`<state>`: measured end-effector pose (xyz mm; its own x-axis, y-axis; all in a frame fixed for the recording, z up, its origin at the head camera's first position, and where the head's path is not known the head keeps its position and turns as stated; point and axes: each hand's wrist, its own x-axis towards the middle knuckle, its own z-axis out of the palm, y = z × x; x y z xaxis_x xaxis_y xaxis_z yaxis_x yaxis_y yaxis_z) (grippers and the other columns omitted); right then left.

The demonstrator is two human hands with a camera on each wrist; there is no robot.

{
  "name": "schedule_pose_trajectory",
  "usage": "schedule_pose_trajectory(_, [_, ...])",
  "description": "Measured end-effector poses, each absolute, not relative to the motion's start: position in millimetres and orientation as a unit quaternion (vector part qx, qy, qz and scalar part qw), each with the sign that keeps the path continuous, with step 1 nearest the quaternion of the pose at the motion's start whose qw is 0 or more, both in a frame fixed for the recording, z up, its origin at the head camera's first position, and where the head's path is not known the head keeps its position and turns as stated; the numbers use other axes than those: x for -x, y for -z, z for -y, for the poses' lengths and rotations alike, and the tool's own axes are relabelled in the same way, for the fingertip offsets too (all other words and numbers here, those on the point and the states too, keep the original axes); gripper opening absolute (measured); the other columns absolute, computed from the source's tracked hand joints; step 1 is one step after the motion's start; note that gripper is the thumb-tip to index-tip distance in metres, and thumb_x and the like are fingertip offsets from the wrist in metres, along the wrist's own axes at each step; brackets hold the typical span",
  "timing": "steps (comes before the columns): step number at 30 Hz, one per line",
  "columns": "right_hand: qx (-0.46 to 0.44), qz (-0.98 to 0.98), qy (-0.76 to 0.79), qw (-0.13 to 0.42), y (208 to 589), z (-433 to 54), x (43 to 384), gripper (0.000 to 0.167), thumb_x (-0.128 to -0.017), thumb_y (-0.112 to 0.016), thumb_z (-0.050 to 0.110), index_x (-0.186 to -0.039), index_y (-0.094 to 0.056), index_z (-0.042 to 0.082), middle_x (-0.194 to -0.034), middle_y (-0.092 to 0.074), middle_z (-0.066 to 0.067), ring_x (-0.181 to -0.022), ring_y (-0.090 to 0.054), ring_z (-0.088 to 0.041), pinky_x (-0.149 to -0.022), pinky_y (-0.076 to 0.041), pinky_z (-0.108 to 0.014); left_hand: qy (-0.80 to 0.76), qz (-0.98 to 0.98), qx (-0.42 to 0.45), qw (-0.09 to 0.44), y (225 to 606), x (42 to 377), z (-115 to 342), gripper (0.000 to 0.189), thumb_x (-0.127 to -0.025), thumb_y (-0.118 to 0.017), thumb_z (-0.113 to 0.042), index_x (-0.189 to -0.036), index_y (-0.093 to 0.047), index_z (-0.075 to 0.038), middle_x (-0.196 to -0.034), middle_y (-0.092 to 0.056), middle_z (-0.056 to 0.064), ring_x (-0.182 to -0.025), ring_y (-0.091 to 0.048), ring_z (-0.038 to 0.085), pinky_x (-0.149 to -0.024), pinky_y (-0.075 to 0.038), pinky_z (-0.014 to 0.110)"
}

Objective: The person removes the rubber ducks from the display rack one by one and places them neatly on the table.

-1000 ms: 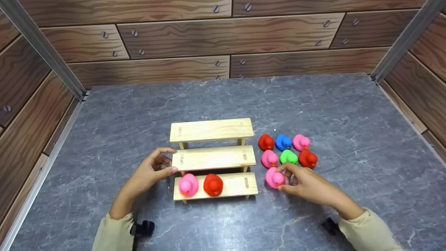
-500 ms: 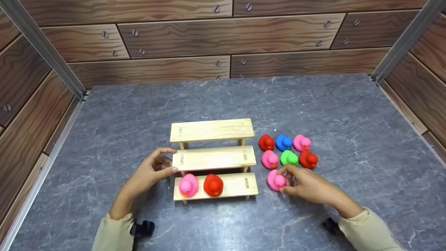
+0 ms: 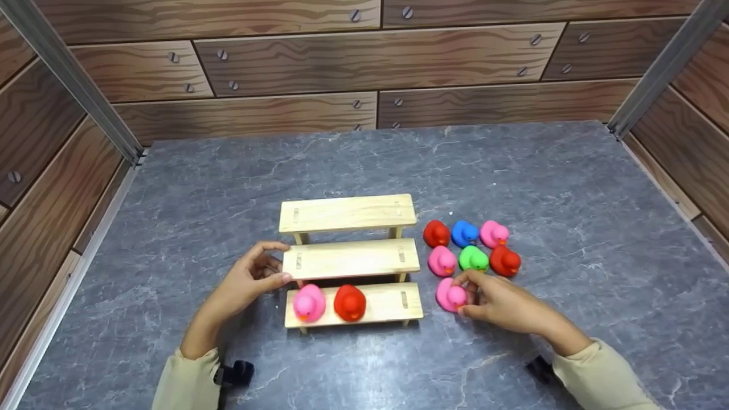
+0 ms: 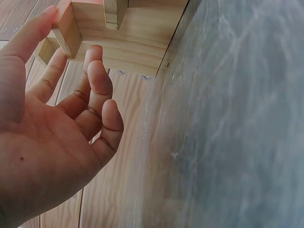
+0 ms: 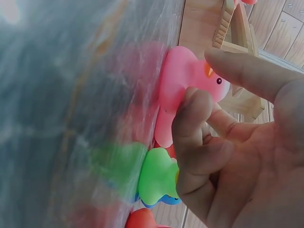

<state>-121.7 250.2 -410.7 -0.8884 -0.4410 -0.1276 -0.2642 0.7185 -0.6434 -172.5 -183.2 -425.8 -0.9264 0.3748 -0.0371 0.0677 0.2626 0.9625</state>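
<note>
A three-step wooden stand (image 3: 351, 258) bears a pink rubber duck (image 3: 309, 303) and a red rubber duck (image 3: 349, 303) on its lowest step. My left hand (image 3: 244, 281) holds the left end of the middle step between thumb and index finger; in the left wrist view the other fingers of that left hand (image 4: 61, 123) are loosely bent, away from the wood. Right of the stand, my right hand (image 3: 501, 299) grips another pink duck (image 3: 450, 295) by its head. In the right wrist view, this pink duck (image 5: 183, 78) stands on the table between thumb and fingers.
Just behind the right hand stand two rows of ducks: pink (image 3: 442, 261), green (image 3: 473, 259) and red (image 3: 504, 261) in front, red (image 3: 436, 233), blue (image 3: 465, 233) and pink (image 3: 494, 233) behind. Wood-patterned walls (image 3: 296, 65) bound the grey marbled table (image 3: 239, 165).
Early on, the right hand and its pink duck shifted slightly right and toward me, then stayed put. The left hand stays at the middle step.
</note>
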Motion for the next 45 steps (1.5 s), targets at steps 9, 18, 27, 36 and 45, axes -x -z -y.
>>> schedule_pose_trajectory(9, [0.191, -0.913, 0.332, 0.139, 409.7, -251.0, 122.7, 0.034, -0.083, -0.074, 0.019, -0.110, -0.058, 0.007, -0.080, -0.057, 0.001, -0.065, -0.047, -0.003, -0.057, -0.040, -0.020, -0.590, -0.786, -0.138, 0.126, 425.7, 172.7, 182.5, 0.050, -0.086, -0.071, -0.010, -0.131, -0.049, -0.002, -0.098, -0.061, 0.011, -0.080, -0.057, 0.014, -0.068, -0.047, 0.022])
schedule_pose_trajectory(18, [0.188, -0.903, 0.360, 0.142, 407.3, -253.3, 122.5, 0.036, -0.082, -0.074, 0.017, -0.113, -0.059, 0.006, -0.084, -0.060, -0.002, -0.064, -0.048, -0.003, -0.056, -0.042, -0.019, -0.586, -0.789, -0.134, 0.124, 426.0, 172.1, 182.6, 0.050, -0.086, -0.071, -0.010, -0.130, -0.049, -0.003, -0.098, -0.061, 0.011, -0.080, -0.057, 0.014, -0.068, -0.047, 0.022])
schedule_pose_trajectory(27, [0.190, -0.893, 0.387, 0.128, 400.4, -254.0, 119.7, 0.035, -0.082, -0.073, 0.013, -0.114, -0.060, 0.004, -0.083, -0.058, -0.002, -0.059, -0.046, -0.002, -0.055, -0.042, -0.018, -0.581, -0.793, -0.132, 0.128, 424.8, 171.3, 183.2, 0.050, -0.087, -0.071, -0.012, -0.131, -0.049, -0.005, -0.100, -0.060, 0.011, -0.083, -0.057, 0.016, -0.070, -0.048, 0.024])
schedule_pose_trajectory(36, [0.184, -0.879, 0.414, 0.151, 393.3, -247.4, 113.6, 0.039, -0.085, -0.073, 0.019, -0.118, -0.058, 0.004, -0.090, -0.058, -0.006, -0.069, -0.051, -0.007, -0.060, -0.046, -0.020, -0.580, -0.794, -0.131, 0.126, 425.5, 172.7, 182.1, 0.050, -0.086, -0.071, -0.012, -0.131, -0.050, -0.004, -0.100, -0.060, 0.013, -0.083, -0.058, 0.016, -0.071, -0.050, 0.025])
schedule_pose_trajectory(45, [0.208, -0.849, 0.459, 0.161, 396.7, -229.9, 104.0, 0.044, -0.087, -0.071, 0.018, -0.124, -0.053, 0.002, -0.089, -0.058, -0.006, -0.074, -0.052, -0.006, -0.064, -0.046, -0.020, -0.582, -0.792, -0.135, 0.126, 424.6, 171.9, 183.1, 0.051, -0.087, -0.071, -0.012, -0.131, -0.048, -0.003, -0.101, -0.061, 0.013, -0.080, -0.057, 0.014, -0.068, -0.048, 0.023])
